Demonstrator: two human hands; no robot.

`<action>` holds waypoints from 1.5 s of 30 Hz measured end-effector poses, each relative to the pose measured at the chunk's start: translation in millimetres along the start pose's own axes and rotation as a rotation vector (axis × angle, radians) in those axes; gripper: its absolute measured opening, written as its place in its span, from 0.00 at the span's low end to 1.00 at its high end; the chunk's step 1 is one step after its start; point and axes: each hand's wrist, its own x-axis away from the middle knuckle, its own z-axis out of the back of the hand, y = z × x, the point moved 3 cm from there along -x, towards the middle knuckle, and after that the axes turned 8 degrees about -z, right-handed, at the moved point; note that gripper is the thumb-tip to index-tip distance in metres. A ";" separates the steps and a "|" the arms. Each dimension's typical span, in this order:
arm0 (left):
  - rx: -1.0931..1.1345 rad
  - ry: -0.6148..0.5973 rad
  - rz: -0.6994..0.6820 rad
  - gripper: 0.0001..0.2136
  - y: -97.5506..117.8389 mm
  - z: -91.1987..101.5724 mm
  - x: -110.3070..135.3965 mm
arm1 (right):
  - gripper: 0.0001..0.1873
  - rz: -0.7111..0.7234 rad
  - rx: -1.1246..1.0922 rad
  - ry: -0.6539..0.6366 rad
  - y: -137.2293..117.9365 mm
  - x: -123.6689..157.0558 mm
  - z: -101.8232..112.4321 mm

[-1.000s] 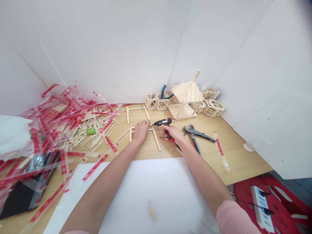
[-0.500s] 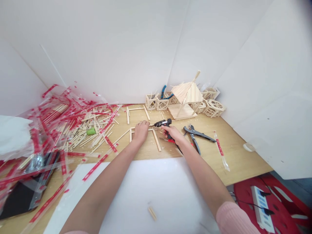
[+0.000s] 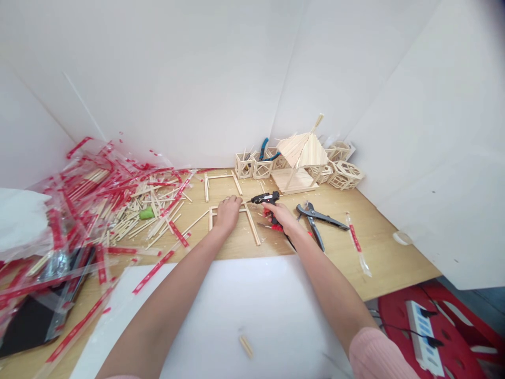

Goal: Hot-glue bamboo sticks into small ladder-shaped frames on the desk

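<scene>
My right hand [image 3: 279, 215] is wrapped around the grip of a black hot glue gun [image 3: 265, 198]. The gun's nozzle points left, close to the fingertips of my left hand [image 3: 229, 210]. Those fingers are closed over the top bar of a three-sided wooden stick frame [image 3: 252, 225] lying on the table. My left hand covers part of that bar. Behind it lies a second three-sided stick frame [image 3: 220, 176]. A red-handled tool [image 3: 276, 227] is partly hidden under my right hand.
Black-handled cutters [image 3: 315, 216] lie to the right. At the back stand a stick-built house model [image 3: 302, 152] and small lattice boxes [image 3: 263, 169], one holding blue-handled pliers [image 3: 263, 150]. Loose sticks and red-striped wrappers [image 3: 118, 184] pile up at left. A power strip [image 3: 425, 337] sits lower right.
The glue gun has shifted very slightly, its nozzle staying near my left fingertips. My left hand keeps its place on the frame.
</scene>
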 end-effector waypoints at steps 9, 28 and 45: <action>0.013 0.017 -0.010 0.11 -0.7 0.6 0.0 | 0.13 0.010 -0.002 -0.004 -1.0 1.1 -0.1; 0.033 0.038 -0.016 0.14 -2.8 -2.4 -2.6 | 0.07 -0.065 -0.374 0.068 -7.8 -8.6 -30.2; 0.030 0.022 0.001 0.15 -0.8 1.8 -1.3 | 0.05 -0.028 -0.476 0.051 2.3 -18.2 -49.0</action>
